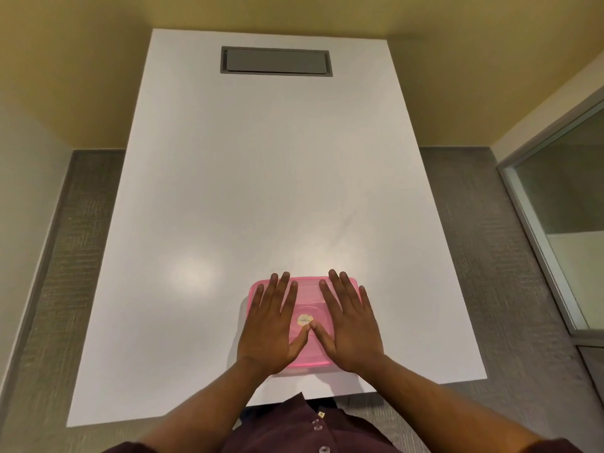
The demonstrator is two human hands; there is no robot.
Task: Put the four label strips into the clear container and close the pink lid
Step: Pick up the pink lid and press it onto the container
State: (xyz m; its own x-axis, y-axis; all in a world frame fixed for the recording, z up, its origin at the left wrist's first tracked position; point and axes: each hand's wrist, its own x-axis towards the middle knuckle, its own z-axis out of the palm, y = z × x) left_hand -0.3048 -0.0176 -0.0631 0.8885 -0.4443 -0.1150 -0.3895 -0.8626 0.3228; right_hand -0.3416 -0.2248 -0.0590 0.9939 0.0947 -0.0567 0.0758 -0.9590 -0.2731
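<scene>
Left hand (273,325) and right hand (351,325) flat, fingers spread, gripping nothing, on pink lid (309,294), round sticker (304,319) unreadable

Soft overhead glare on table (261,191); wide-angle distortion.

Both forearms bare, reaching forward from the near edge of view and converging toward centre. Left hand (273,325) flat, palm down, fingers straight and slightly spread, pointing to the far side. Right hand (351,323) the same: flat, palm down, fingers extended and a little fanned. Thumbs angle inward; their tips meet or nearly meet between the two hands. Wrists level with the forearms, no bend visible. Neither hand curls around anything.
</scene>
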